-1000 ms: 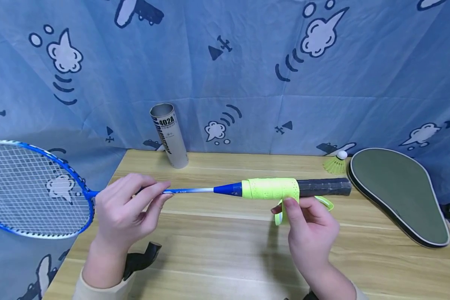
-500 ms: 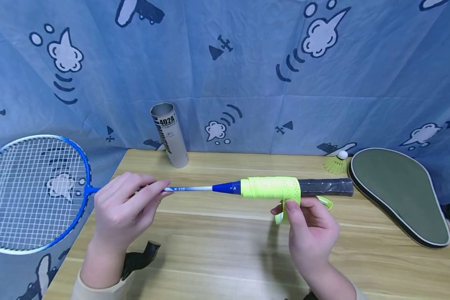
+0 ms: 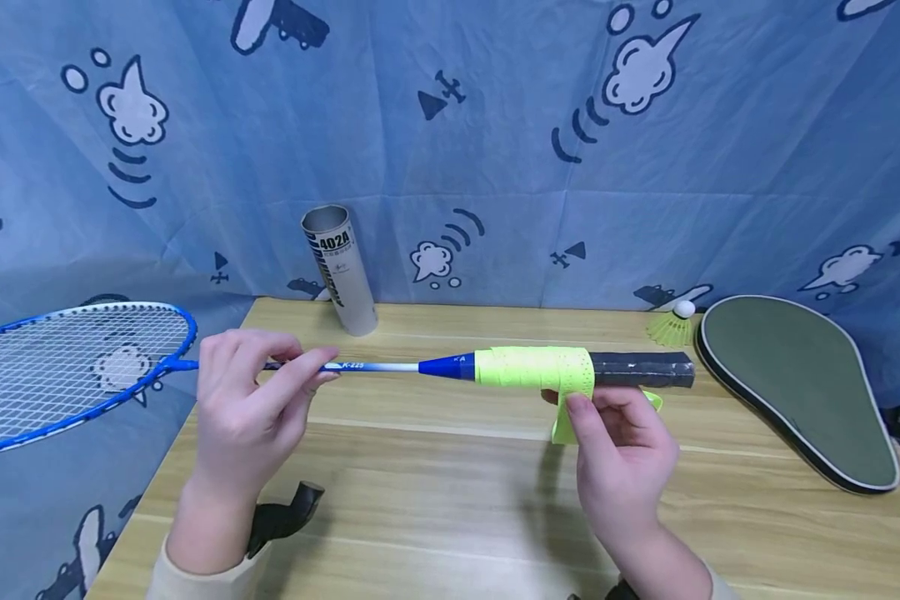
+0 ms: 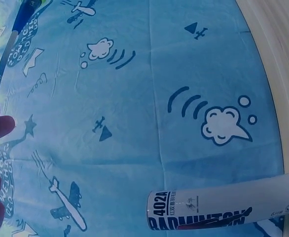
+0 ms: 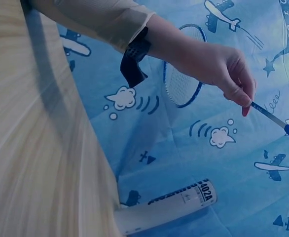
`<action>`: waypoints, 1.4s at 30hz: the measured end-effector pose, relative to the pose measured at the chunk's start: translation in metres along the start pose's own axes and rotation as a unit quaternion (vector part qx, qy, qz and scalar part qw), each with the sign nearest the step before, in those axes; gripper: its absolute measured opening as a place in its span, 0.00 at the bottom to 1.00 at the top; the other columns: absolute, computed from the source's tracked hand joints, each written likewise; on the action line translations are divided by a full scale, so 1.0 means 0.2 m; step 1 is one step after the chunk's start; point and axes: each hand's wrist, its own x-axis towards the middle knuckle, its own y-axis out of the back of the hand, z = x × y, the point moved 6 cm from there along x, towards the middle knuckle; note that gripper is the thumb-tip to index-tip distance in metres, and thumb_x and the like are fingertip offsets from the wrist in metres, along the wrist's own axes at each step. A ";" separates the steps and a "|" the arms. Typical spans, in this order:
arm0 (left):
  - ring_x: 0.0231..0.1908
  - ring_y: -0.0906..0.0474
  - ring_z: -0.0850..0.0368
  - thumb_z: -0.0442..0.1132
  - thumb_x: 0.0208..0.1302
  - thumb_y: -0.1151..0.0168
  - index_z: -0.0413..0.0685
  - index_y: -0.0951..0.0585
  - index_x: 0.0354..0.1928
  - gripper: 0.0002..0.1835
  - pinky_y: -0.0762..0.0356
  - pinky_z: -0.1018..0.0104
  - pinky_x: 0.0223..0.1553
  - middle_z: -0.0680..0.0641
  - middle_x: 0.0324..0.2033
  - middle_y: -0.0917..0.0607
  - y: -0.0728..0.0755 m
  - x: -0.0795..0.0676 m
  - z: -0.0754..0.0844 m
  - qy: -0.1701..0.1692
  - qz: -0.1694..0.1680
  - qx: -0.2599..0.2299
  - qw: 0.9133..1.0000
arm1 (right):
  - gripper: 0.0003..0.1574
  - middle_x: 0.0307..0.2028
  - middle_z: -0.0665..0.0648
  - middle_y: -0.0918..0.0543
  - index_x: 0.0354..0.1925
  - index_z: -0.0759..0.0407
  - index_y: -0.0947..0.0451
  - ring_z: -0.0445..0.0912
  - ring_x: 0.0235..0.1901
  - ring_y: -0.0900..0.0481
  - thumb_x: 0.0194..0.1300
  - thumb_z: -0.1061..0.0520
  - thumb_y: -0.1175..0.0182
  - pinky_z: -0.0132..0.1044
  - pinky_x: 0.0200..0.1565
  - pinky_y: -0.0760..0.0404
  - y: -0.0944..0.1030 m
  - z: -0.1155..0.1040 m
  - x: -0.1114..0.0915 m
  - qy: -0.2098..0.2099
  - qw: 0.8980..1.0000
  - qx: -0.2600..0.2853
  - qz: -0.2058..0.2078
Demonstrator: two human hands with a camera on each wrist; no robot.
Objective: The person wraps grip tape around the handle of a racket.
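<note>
A blue-and-white badminton racket (image 3: pixel 382 367) is held level above the table in the head view, its strung head off to the left. My left hand (image 3: pixel 247 408) pinches the shaft between thumb and fingers; the right wrist view also shows this left hand (image 5: pixel 223 69) on the shaft. Neon yellow-green grip tape (image 3: pixel 532 367) is wound round the part of the handle nearest the blue cone. Bare black handle (image 3: pixel 645 369) shows to its right. My right hand (image 3: pixel 630 458) pinches the tape's loose strip just below the handle; some of the strip is hidden behind the fingers.
A grey shuttlecock tube (image 3: pixel 341 275) stands at the back of the wooden table (image 3: pixel 420 517). A yellow shuttlecock (image 3: pixel 672 327) and a green paddle-shaped case (image 3: pixel 795 392) lie at the right. Behind hangs a blue printed cloth (image 3: pixel 480 150).
The racket has rolled about its shaft, its head facing the camera half a second ago and now tilted flatter. The handle has risen slightly; both hands keep their holds.
</note>
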 end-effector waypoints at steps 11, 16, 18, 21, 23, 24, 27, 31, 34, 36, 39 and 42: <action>0.15 0.29 0.50 0.45 0.71 0.33 0.44 0.10 0.27 0.16 0.40 0.53 0.31 0.46 0.19 0.17 0.00 0.00 0.02 -0.045 0.025 0.012 0.999 | 0.09 0.19 0.53 0.17 0.27 0.78 0.23 0.41 0.17 0.20 0.66 0.78 0.42 0.28 0.21 0.22 0.02 0.03 -0.01 -0.046 0.994 -0.098 0.017; 0.15 0.28 0.49 0.45 0.72 0.34 0.44 0.10 0.25 0.18 0.38 0.54 0.28 0.46 0.19 0.17 0.00 0.01 0.02 -0.047 0.026 0.009 0.999 | 0.04 0.24 0.54 0.14 0.32 0.80 0.22 0.42 0.24 0.17 0.65 0.78 0.42 0.26 0.25 0.23 0.02 0.02 -0.01 -0.044 0.994 -0.101 -0.002; 0.15 0.28 0.49 0.45 0.72 0.33 0.43 0.10 0.26 0.18 0.38 0.54 0.27 0.45 0.19 0.17 0.00 0.01 0.02 -0.046 0.028 0.007 0.998 | 0.03 0.27 0.56 0.13 0.33 0.81 0.23 0.43 0.28 0.15 0.64 0.80 0.43 0.26 0.28 0.22 0.02 0.02 -0.01 -0.036 0.995 -0.093 -0.009; 0.17 0.28 0.48 0.46 0.72 0.33 0.43 0.10 0.26 0.18 0.38 0.55 0.26 0.45 0.20 0.17 0.00 0.01 0.02 -0.045 0.032 0.001 0.998 | 0.04 0.30 0.56 0.13 0.32 0.81 0.23 0.44 0.30 0.12 0.64 0.80 0.44 0.27 0.30 0.19 0.02 0.03 -0.01 -0.033 0.996 -0.086 -0.009; 0.19 0.27 0.47 0.46 0.72 0.33 0.42 0.10 0.25 0.19 0.39 0.56 0.25 0.44 0.20 0.17 0.00 0.00 0.02 -0.042 0.033 -0.003 0.999 | 0.05 0.30 0.57 0.13 0.31 0.81 0.23 0.45 0.29 0.12 0.64 0.81 0.44 0.28 0.31 0.18 0.02 0.02 -0.01 -0.031 0.997 -0.074 -0.006; 0.20 0.27 0.46 0.46 0.72 0.33 0.42 0.10 0.25 0.19 0.39 0.56 0.25 0.44 0.21 0.17 0.00 0.00 0.02 -0.041 0.034 -0.005 0.999 | 0.05 0.30 0.57 0.13 0.31 0.81 0.23 0.45 0.28 0.12 0.64 0.81 0.44 0.28 0.31 0.17 0.02 0.02 0.00 -0.030 0.997 -0.067 -0.005; 0.22 0.26 0.45 0.47 0.71 0.32 0.41 0.10 0.25 0.19 0.38 0.54 0.27 0.44 0.21 0.17 0.00 0.00 0.01 -0.035 0.038 -0.007 0.999 | 0.02 0.32 0.60 0.12 0.34 0.84 0.23 0.46 0.28 0.11 0.63 0.82 0.44 0.31 0.34 0.15 0.02 0.02 0.00 -0.021 0.998 -0.052 -0.015; 0.22 0.26 0.44 0.47 0.70 0.32 0.42 0.10 0.26 0.18 0.36 0.51 0.34 0.44 0.21 0.17 -0.01 0.00 0.01 -0.024 0.045 0.002 0.999 | 0.05 0.35 0.61 0.12 0.37 0.85 0.23 0.47 0.29 0.13 0.61 0.83 0.43 0.33 0.38 0.13 0.00 0.00 0.00 -0.001 0.999 -0.046 -0.026; 0.23 0.26 0.44 0.47 0.71 0.33 0.42 0.09 0.28 0.18 0.36 0.49 0.36 0.43 0.22 0.16 -0.01 0.00 0.01 -0.012 0.041 0.007 0.999 | 0.04 0.34 0.60 0.11 0.36 0.86 0.23 0.46 0.29 0.14 0.60 0.82 0.41 0.33 0.37 0.14 0.00 -0.01 0.00 0.012 0.999 -0.048 -0.019; 0.23 0.26 0.43 0.47 0.72 0.34 0.42 0.09 0.29 0.18 0.37 0.50 0.34 0.43 0.23 0.16 0.00 0.00 0.00 -0.006 0.034 0.007 0.999 | 0.03 0.33 0.59 0.11 0.36 0.86 0.23 0.46 0.28 0.15 0.61 0.81 0.40 0.32 0.35 0.15 0.00 -0.01 0.00 0.018 0.999 -0.050 -0.013; 0.22 0.27 0.45 0.47 0.73 0.35 0.40 0.10 0.29 0.19 0.39 0.54 0.29 0.43 0.23 0.17 0.00 0.00 0.00 -0.005 0.023 0.003 1.000 | 0.04 0.36 0.60 0.11 0.37 0.87 0.24 0.46 0.28 0.14 0.62 0.81 0.40 0.32 0.35 0.14 0.00 -0.01 0.00 0.019 0.999 -0.039 -0.017; 0.20 0.29 0.47 0.46 0.73 0.35 0.40 0.10 0.28 0.19 0.40 0.57 0.25 0.44 0.22 0.18 -0.01 0.00 0.00 -0.009 0.013 -0.008 1.000 | 0.05 0.37 0.61 0.12 0.38 0.87 0.25 0.47 0.29 0.12 0.62 0.81 0.41 0.33 0.35 0.14 0.00 -0.01 0.00 0.017 0.999 -0.029 -0.026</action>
